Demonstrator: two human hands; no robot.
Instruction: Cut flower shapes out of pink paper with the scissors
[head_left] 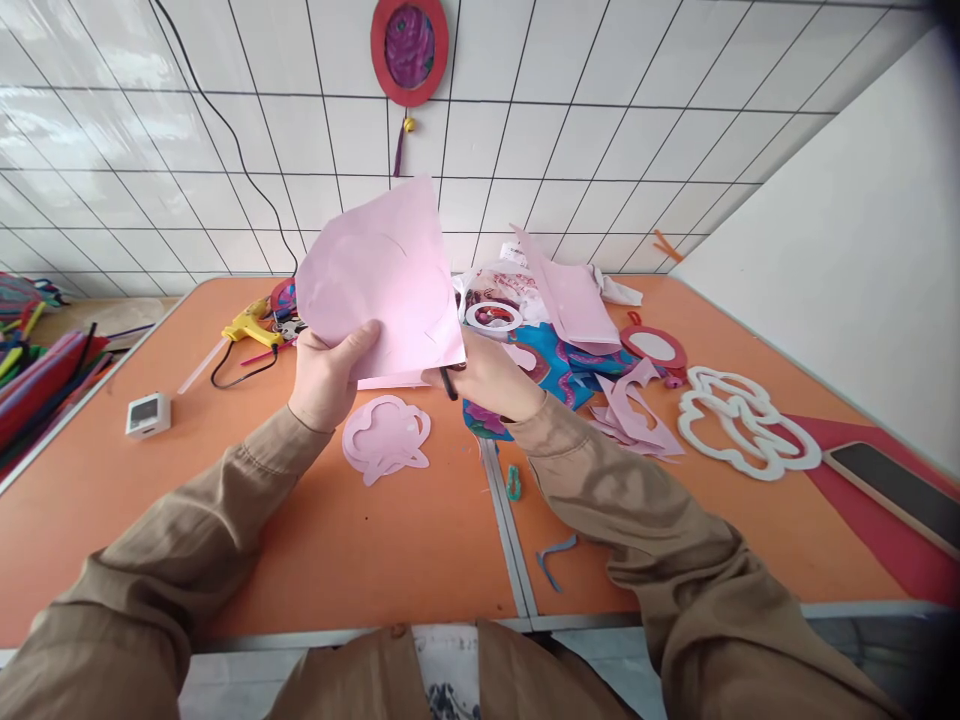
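Observation:
A pink sheet [382, 270] with faint curved outlines on it is held up above the table. My left hand [330, 370] grips its lower left edge, thumb on the front. At the lower right corner, my right hand [487, 372] is closed on what look like scissors [448, 384]. Only a piece of their black handle shows; the blades and most of my right fingers are hidden behind the sheet. Below the sheet, pink cut-out shapes [386, 437] lie stacked on the orange table [300, 560].
A yellow glue gun [251, 323] and a small white device [148, 414] stand left. Pink scraps [637, 410], patterned blue fabric [551, 350], a red ring [656, 347], white cloud-shaped cutouts [742, 420] and a phone [900, 490] lie right. A green clip [514, 483] sits near the table seam.

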